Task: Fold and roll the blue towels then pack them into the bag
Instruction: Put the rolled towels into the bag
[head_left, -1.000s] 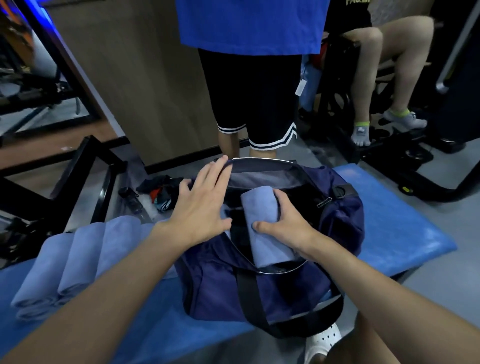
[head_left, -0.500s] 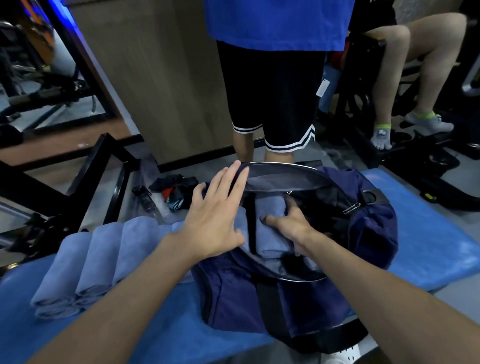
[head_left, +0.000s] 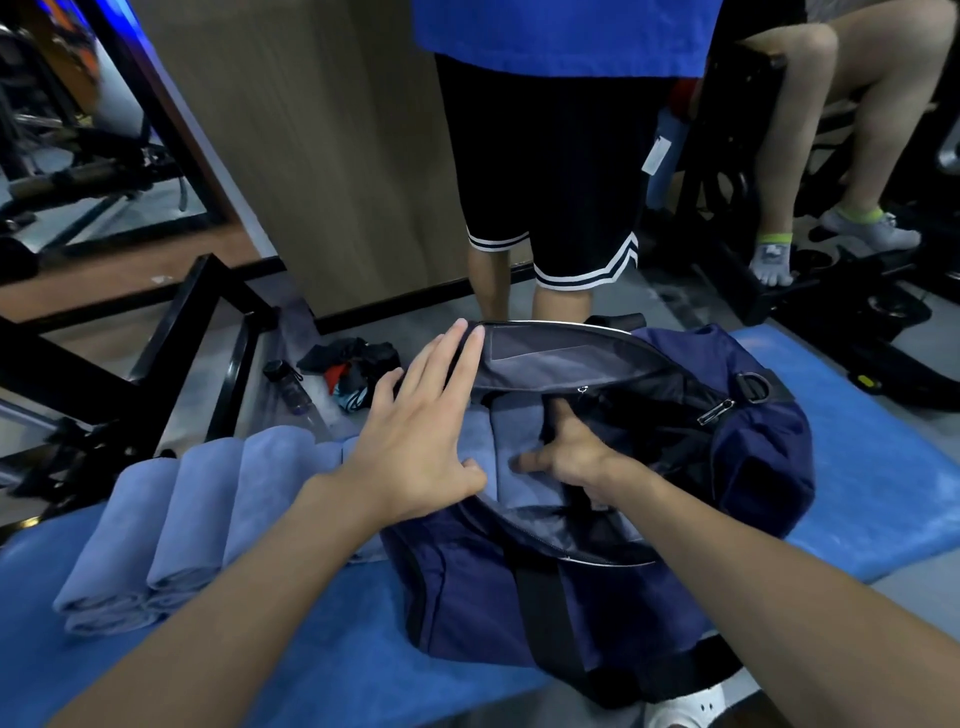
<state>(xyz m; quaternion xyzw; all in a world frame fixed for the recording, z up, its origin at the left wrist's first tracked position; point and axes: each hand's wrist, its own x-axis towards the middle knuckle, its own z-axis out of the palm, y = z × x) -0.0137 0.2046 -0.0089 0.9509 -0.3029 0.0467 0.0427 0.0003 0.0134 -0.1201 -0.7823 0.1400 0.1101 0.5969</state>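
Blue towel (head_left: 519, 457) lies rolled inside the open bag (head_left: 727, 467) mid-bench (head_left: 857, 467). Right hand (head_left: 576, 457) presses it, thumb and forefinger straight. Left hand (head_left: 415, 447) is spread flat at the bag's left rim. Rolled towels (head_left: 197, 509) are stacked at the bench's left end.

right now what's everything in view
padded bench: one, blue, across the foreground
navy fabric duffel bag: one, navy, open on bench
rolled towels in bag: two showing, light blue, side by side
rolled towels outside: at least four, light blue, stacked left of bag
small bottle: one, dark, floor beyond stack
clothes heap: one, black and red, beside bottle
standing person: one, blue shirt, black shorts, behind bag
seated person: one, grey socks, far right
left hand: one, flat at bag's rim
right hand: one, inside bag, pressing a towel
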